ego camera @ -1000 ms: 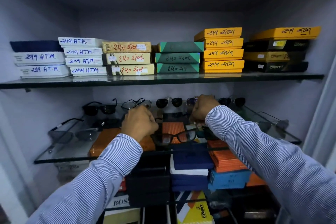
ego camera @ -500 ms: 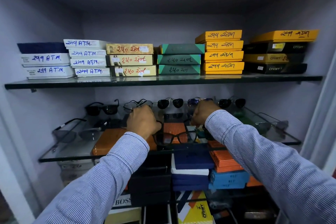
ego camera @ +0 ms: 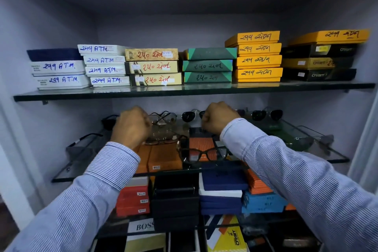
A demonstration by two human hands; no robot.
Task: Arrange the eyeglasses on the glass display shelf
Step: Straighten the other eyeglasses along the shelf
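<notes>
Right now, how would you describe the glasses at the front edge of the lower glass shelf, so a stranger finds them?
Find the lower glass shelf, under the shelf of stacked boxes. At its front edge, below the right hand, stands a dark-framed pair of eyeglasses with clear lenses. The sunglasses in the back row have dark lenses.

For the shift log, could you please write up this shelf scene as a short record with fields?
setting: cabinet with glass shelves
upper shelf: stacked labelled boxes, white, cream, green, yellow, black
display shelf: eyeglasses and sunglasses in rows
front pair: dark-framed glasses near the front edge, untouched
left hand: closed, beside thin-framed glasses; grip hidden
right hand: closed, at the back row of sunglasses; grip hidden
below: more stacked boxes
</notes>
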